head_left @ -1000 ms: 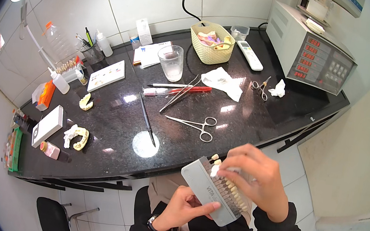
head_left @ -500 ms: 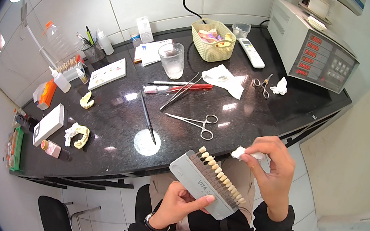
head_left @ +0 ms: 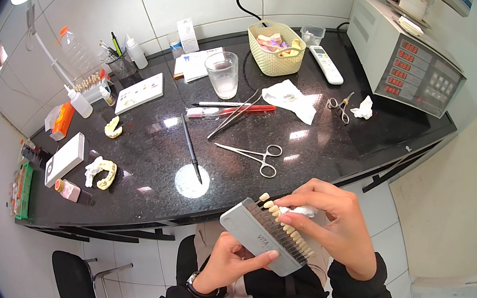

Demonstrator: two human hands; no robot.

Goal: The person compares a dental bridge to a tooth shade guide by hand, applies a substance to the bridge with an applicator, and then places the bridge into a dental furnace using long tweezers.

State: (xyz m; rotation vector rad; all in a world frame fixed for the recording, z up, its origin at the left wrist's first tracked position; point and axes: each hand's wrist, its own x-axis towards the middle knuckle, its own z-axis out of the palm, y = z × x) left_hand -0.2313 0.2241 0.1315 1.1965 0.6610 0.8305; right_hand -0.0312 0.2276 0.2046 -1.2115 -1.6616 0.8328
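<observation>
A grey dental shade guide [head_left: 257, 238] is gripped low over my lap by my left hand [head_left: 233, 262], thumb across its front face. A row of tooth-shaped tabs [head_left: 297, 237] in cream and yellowish shades sticks up along its upper edge. My right hand [head_left: 331, 223] pinches a crumpled white tissue [head_left: 304, 211], its fingertips at the tabs near the upper-left end of the row. Some of the tabs are hidden behind those fingers. Above the shade guide, on the black counter, lie a pair of scissor-handled forceps [head_left: 261, 157] and a dark pen-like tool [head_left: 191, 149].
On the black counter [head_left: 140, 163] stand a glass [head_left: 222, 74], a yellow basket [head_left: 274, 54] of coloured pieces and a grey machine with red displays [head_left: 410, 60]. Dental casts [head_left: 104, 173], small bottles and a white box [head_left: 65, 159] sit at the left. A black chair [head_left: 75, 278] is lower left.
My right hand has moved left and down with the tissue, from beside the shade guide onto its tabs. My left hand keeps the guide in nearly the same place.
</observation>
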